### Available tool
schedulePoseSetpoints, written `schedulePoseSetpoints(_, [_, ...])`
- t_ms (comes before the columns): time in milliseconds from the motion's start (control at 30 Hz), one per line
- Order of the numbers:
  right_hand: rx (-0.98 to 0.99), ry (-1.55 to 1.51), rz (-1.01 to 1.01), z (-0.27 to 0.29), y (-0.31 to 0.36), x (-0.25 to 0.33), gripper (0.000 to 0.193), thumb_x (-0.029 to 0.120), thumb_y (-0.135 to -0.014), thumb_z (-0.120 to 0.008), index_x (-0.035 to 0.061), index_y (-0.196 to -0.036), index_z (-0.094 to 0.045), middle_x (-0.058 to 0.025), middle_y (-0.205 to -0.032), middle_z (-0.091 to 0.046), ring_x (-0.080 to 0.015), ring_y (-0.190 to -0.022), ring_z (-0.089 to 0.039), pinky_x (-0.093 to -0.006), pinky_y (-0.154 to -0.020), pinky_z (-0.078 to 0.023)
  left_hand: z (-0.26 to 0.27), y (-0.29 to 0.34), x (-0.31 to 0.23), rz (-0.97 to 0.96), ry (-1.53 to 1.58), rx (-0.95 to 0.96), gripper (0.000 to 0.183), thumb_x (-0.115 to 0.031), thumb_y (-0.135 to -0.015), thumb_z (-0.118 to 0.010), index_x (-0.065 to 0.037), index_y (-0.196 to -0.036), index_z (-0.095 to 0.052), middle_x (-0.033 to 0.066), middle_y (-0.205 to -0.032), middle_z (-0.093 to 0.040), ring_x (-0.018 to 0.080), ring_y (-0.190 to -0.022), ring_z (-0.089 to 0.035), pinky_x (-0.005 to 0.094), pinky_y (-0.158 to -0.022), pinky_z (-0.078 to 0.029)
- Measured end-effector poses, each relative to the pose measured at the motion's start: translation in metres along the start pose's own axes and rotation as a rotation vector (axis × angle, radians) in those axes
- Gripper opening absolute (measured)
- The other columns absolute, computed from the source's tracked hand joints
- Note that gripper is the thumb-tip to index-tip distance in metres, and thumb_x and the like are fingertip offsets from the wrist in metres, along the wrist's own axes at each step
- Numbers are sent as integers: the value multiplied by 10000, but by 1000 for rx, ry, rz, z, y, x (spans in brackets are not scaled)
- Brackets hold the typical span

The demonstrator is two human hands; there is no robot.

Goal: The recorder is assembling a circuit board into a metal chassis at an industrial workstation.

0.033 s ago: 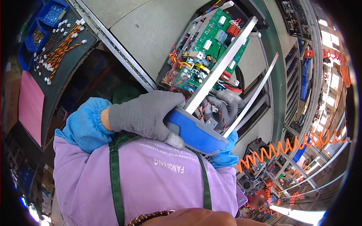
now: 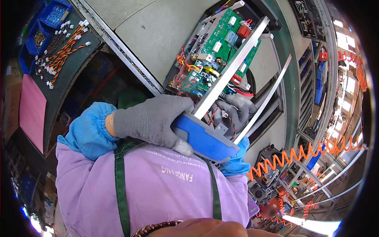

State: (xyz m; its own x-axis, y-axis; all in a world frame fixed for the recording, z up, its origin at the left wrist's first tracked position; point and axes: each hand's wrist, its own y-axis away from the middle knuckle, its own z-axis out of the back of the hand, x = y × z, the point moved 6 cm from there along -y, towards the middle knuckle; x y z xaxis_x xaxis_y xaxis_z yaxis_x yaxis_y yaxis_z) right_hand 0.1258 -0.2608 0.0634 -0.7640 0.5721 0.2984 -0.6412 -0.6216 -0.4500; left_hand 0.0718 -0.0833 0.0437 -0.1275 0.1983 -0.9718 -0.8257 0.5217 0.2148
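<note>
An electronic unit lies in front of me with its inside exposed: a green circuit board, a pale metal bar running lengthwise above it, and a blue end panel nearest my body. My left hand, in a grey glove, grips the panel's left end, thumb on top and fingers round the near side. Inside the unit, between the bar and a thin white strip, is my gloved right hand. Its fingers are curled at a thin red-and-black cable with a small white connector; the fingertips are partly hidden.
Bundled red, yellow and black wires with white plugs lie on the left bench beside blue bins of small parts. A pink sheet is below them. A metal rail edges the worktop. An orange coiled hose stretches across the right.
</note>
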Motion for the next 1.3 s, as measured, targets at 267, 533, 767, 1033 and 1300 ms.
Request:
schedulePoseSetpoints(267, [40, 16, 18, -1, -3, 3, 206, 173, -612, -714, 90, -799, -699, -30, -926, -637, -249, -944, -511, -372, -816, -443, -2, -1, -1, -39, -51, -35, 746, -565, -548, -839, 10, -911, -533, 137, -791, -549, 273, -721, -595, 369, -627, -468])
schedulePoseSetpoints(533, [84, 22, 69, -1, -5, 0, 228, 158, -592, -723, 93, -810, -704, -31, -950, -642, -245, -959, -505, -361, -825, -435, -1, 2, -2, 17, -45, -40, 730, -549, -538, -853, -6, -909, -536, 125, -792, -569, 241, -730, -599, 355, -631, -470])
schedulePoseSetpoints(767, [105, -10, 137, -3, -5, -2, 225, 132, -581, -745, 101, -797, -690, -44, -985, -629, -249, -958, -522, -360, -823, -438, -2, 1, -2, 31, 1, -44, 703, -512, -541, -869, -6, -895, -532, 120, -784, -573, 219, -714, -596, 346, -625, -467])
schedulePoseSetpoints(1033, [3, -455, -258, 11, 25, -30, 413, 110, -603, -787, 48, -980, -632, -134, -1033, -562, -278, -939, -560, -389, -782, -477, -9, 1, -9, 30, -28, -11, 772, -590, -556, -819, 24, -906, -508, 172, -804, -527, 309, -747, -566, 388, -661, -462])
schedulePoseSetpoints(1300, [119, -646, -411, 11, 43, -53, 256, 4, -644, -723, 34, -885, -645, -83, -786, -586, -213, -684, -584, -320, -577, -463, -17, 1, -1, 6, 55, -28, 759, -564, -560, -833, 13, -940, -521, 160, -833, -538, 299, -768, -574, 377, -665, -458])
